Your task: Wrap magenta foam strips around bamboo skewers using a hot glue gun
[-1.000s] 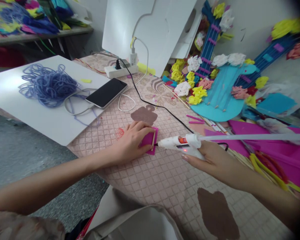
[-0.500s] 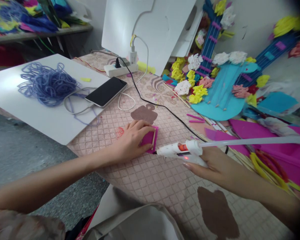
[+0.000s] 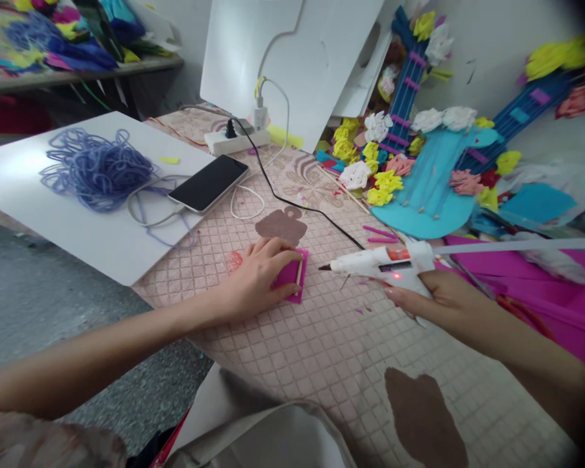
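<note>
My left hand (image 3: 258,276) lies on a small magenta foam piece (image 3: 292,279) with a thin wooden stick (image 3: 299,272) along its right edge, fingers curled and pressing it onto the pink patterned cloth (image 3: 316,351). My right hand (image 3: 439,299) is wrapped round a white hot glue gun (image 3: 385,263) whose red light is on. Its nozzle points left and hangs a short way right of the foam piece, not touching it. A long glue stick (image 3: 517,246) pokes out of the gun's back.
A black cord (image 3: 292,201) runs from the gun to a power strip (image 3: 236,138). A phone (image 3: 208,182) and tangled purple yarn (image 3: 95,168) lie on a white board (image 3: 78,227). Blue foam guitars with paper flowers (image 3: 419,175) and magenta sheets (image 3: 556,292) fill the right.
My right hand has drawn the glue gun away to the right and slightly up, off the foam piece's edge. My left hand has stayed on the piece.
</note>
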A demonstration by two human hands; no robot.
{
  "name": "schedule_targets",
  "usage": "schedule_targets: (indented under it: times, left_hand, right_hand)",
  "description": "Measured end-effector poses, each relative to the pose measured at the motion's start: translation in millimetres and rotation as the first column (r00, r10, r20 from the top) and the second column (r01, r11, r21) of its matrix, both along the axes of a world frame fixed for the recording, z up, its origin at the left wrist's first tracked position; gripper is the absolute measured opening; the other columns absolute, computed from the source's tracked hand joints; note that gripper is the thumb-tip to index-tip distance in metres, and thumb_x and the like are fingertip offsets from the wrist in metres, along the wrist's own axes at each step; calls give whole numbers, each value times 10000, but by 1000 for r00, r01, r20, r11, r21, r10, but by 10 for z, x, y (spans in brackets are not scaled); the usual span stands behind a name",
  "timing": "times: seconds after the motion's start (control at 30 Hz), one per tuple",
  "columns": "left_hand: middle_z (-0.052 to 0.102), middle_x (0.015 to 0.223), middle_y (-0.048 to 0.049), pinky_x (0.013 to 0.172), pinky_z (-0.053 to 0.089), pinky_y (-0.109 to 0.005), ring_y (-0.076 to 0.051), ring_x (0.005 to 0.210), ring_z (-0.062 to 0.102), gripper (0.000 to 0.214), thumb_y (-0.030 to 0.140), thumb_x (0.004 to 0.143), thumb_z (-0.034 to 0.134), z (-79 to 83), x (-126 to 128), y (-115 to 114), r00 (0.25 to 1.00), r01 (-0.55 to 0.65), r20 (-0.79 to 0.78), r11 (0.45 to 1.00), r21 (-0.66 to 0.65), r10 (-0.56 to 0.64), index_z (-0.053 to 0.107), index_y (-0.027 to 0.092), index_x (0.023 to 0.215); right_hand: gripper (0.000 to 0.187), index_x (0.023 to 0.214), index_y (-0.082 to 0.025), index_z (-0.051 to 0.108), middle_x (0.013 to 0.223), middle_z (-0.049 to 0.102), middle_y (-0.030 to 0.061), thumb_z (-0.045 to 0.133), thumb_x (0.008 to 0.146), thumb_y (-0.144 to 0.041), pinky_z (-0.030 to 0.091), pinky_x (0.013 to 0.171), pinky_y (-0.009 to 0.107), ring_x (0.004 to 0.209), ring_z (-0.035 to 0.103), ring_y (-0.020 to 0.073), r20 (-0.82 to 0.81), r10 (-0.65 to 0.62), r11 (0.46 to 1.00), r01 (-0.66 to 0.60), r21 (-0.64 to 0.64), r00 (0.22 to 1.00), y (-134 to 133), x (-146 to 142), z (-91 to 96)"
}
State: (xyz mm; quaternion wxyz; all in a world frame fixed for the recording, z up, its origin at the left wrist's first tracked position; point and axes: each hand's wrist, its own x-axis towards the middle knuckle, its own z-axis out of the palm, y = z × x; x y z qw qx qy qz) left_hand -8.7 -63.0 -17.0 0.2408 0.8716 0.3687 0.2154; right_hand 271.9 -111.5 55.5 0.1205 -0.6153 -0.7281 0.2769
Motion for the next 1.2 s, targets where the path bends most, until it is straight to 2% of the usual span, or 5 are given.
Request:
schedule_targets:
  times: [0.2, 0.37, 0.8, 1.0, 1.2]
  left_hand:
    - [545, 1177, -99, 947, 391, -451, -248, 1088, 482, 283, 234, 904, 487, -12, 0, 2, 1000, -2, 22, 999, 35, 2, 548, 208, 1179]
    - [547, 1157, -95, 921, 397, -433, -247, 1068, 485, 268, 212, 865, 533, -29, 23, -5, 1000, -31, 0, 998, 60, 31, 548, 190, 1131]
    - [548, 1154, -88, 921, 373, -453, -264, 1069, 474, 285, 307, 835, 611, -16, 82, 7, 997, -60, -52, 997, 58, 63, 561, 202, 1096]
    - [549, 1146, -84, 931, 362, -450, -251, 1071, 471, 220, 271, 896, 508, -4, 95, -1, 998, -52, -45, 997, 54, 55, 581, 220, 1097]
    - [546, 1174, -83, 937, 353, -464, -264, 1094, 465, 243, 268, 875, 544, -6, 99, 2, 997, -58, -51, 997, 49, 61, 571, 217, 1111]
  right_hand:
    - [501, 569, -198, 505, 579, 466, -3, 494, 805, -640, 348, 485, 284, 533, 452, 159, 62, -77, 997, 77, 1, 995, 100, 76, 10]
    - [515, 576, -202, 497, 577, 450, -6, 488, 777, -677, 357, 502, 300, 519, 426, 155, 12, -126, 992, 125, 25, 992, 132, 62, 32]
    - [458, 601, -205, 497, 614, 503, 12, 503, 791, -622, 370, 522, 307, 582, 481, 184, -21, -143, 989, 144, 42, 990, 164, 101, 30]
    - [447, 598, -208, 483, 622, 542, 18, 498, 813, -599, 383, 544, 309, 606, 518, 193, -14, -156, 987, 157, 28, 988, 152, 153, 14]
    - [455, 591, -209, 472, 592, 511, 9, 493, 815, -604, 345, 511, 300, 571, 491, 183, -15, -160, 987, 160, 29, 987, 154, 174, -16]
